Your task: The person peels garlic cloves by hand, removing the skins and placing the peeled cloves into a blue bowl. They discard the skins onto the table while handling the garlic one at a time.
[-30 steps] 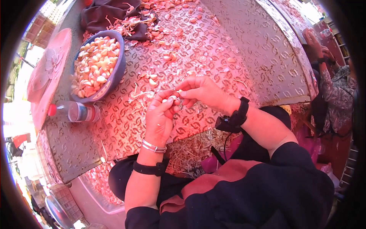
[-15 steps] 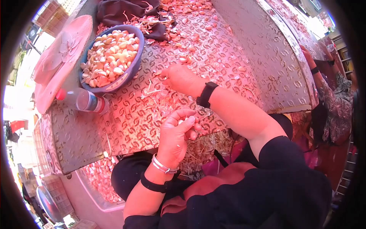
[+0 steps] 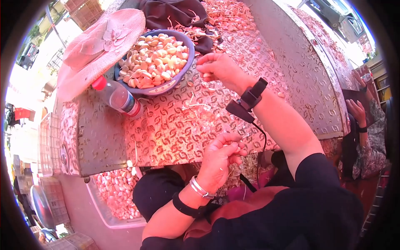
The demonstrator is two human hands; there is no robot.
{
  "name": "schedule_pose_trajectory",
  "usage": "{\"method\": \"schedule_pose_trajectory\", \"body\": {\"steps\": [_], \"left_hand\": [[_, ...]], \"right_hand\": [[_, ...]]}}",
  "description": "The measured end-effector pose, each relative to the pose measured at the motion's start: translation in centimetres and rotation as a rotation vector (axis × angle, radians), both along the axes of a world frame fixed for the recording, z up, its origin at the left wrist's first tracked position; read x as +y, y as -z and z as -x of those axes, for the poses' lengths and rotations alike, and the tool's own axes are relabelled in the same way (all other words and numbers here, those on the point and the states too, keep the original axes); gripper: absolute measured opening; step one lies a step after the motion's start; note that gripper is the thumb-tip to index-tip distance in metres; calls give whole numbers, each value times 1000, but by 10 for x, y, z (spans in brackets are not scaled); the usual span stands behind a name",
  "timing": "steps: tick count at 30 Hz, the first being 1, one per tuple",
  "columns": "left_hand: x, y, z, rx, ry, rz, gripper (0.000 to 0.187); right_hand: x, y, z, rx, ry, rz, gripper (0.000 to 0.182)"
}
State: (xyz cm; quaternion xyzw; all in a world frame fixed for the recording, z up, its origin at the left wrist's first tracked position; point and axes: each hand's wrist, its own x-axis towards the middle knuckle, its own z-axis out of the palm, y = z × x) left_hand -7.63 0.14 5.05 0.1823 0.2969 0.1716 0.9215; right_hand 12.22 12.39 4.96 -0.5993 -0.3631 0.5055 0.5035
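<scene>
My right hand is raised over the metal table beside the bowl. Its fingers pinch a pale garlic clove. A black band with a cable sits on that wrist. Lower down, my left hand is held at the near table edge, its fingers curled together. What lies inside them is mostly hidden; a thin pale scrap shows by the fingertips. The blue-grey bowl, heaped with garlic cloves, stands left of my right hand. Bits of skin and stalk litter the tabletop between my hands.
A straw hat leans at the bowl's left, with a red-capped plastic bottle before it. Dark cloth and loose peelings lie behind. Below the table edge stands a tub of cloves. Another person's hand shows at right.
My right hand has lifted off the tabletop and come nearer the bowl, with a clove showing in its fingers. My left hand stays curled near the edge. The whole view has shifted.
</scene>
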Motion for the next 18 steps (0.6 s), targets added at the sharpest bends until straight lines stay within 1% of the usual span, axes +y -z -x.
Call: {"method": "schedule_pose_trajectory", "body": {"steps": [2,3,5,6,8,10,12,13,15,16,18], "left_hand": [[-3,2,-1,39,48,-68,12],[-5,4,-1,53,64,-69,13],[-9,5,0,58,89,-41,14],[-11,5,1,65,112,-22,15],[-15,8,1,68,105,2,17],[-18,9,0,86,94,-20,17],[-20,13,-1,75,102,-37,17],[-20,15,-1,63,102,-62,17],[-20,15,-2,82,111,-46,16],[-21,15,-3,99,120,-33,15],[-23,19,-5,106,122,-24,14]], "right_hand": [[27,-37,18,144,-24,-146,26],[36,-39,19,143,-24,-140,26],[44,-40,19,-194,9,-91,21],[39,-33,17,-200,7,-85,21],[16,-2,7,-368,-136,29,18],[-16,25,6,-802,-430,-121,13],[-44,43,11,-918,-541,-165,14],[-57,45,11,-917,-539,-163,14],[-77,41,15,-1089,-503,-245,8],[-83,45,16,-1088,-501,-241,8],[-92,52,14,-1243,-600,-326,8]]}}
